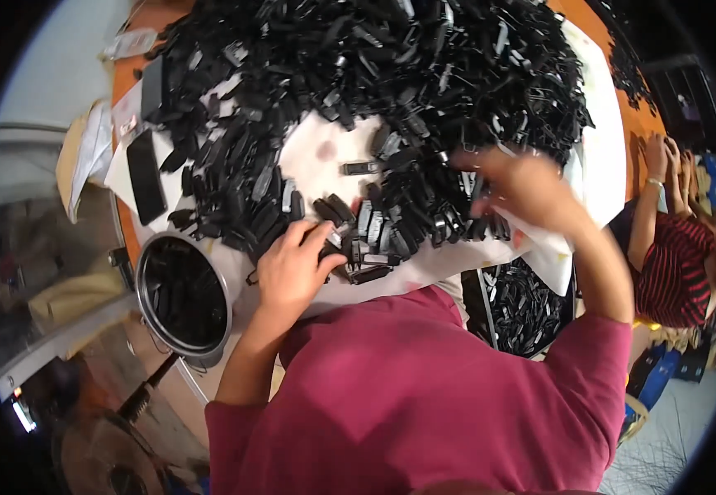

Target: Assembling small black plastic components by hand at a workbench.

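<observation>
A large heap of small black plastic pieces (pixel 391 82), several with grey metallic strips, covers most of the white sheet (pixel 316 169) in front of me. I cannot make out their exact kind. My left hand (pixel 292 268) rests at the heap's near edge, thumb and fingers apart, fingertips beside a few loose pieces. A single piece (pixel 360 168) lies by itself on the bare patch of sheet. Over the right part of the heap, my right hand (pixel 527 190) is smeared by motion, so its fingers and anything in them are unclear.
To the left stands a round metal bucket (pixel 140 289) with black pieces inside. A dark tray (pixel 477 304) of similar pieces sits below the table edge at right. A black phone-like slab (pixel 145 176) lies at the table's left. Another person in a striped shirt (pixel 675 268) is at the right.
</observation>
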A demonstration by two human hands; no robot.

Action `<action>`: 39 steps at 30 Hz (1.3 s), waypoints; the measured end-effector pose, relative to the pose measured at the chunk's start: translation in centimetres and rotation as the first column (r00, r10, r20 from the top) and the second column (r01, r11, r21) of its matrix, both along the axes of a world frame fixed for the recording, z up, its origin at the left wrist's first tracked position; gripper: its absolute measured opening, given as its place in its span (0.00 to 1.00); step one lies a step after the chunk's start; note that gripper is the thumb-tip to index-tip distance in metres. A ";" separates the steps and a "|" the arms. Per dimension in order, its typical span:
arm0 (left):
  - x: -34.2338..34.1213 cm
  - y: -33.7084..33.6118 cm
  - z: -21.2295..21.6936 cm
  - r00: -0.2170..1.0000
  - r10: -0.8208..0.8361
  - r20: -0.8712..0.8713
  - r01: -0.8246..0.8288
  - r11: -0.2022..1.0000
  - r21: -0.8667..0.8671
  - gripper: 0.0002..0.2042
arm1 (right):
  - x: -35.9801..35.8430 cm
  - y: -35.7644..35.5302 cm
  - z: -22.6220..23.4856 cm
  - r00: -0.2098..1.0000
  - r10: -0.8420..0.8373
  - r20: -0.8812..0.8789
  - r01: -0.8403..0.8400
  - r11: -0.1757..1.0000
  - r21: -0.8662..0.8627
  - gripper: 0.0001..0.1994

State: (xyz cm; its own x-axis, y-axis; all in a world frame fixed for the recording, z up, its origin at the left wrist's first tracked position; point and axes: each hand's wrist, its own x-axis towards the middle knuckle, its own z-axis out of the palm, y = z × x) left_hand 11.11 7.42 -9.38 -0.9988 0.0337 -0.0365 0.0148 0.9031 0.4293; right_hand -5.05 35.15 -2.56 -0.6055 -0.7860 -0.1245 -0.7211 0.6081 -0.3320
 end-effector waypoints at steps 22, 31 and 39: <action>-7.4 1.4 3.0 0.999 0.045 -0.019 -0.021 0.745 0.666 0.13 | 4.1 -7.5 -3.2 0.874 -0.153 0.461 0.440 0.649 -0.620 0.13; -6.0 0.9 4.6 0.951 0.015 -0.308 0.265 0.471 0.842 0.15 | 5.7 -9.0 -0.1 0.995 -0.101 -0.008 0.052 0.580 -0.813 0.15; -4.9 0.7 4.9 0.932 0.103 -0.347 0.215 0.612 0.761 0.14 | 5.8 -8.1 0.5 0.984 -0.075 -0.163 -0.056 0.734 -0.676 0.17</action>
State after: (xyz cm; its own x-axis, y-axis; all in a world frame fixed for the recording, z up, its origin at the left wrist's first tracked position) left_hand 6.18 8.09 -4.51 -0.9345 -0.0540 0.3518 0.3328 0.2174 0.9176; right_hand 0.71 27.04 -2.09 -0.5729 -0.6157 0.5410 -0.8001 0.2769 -0.5321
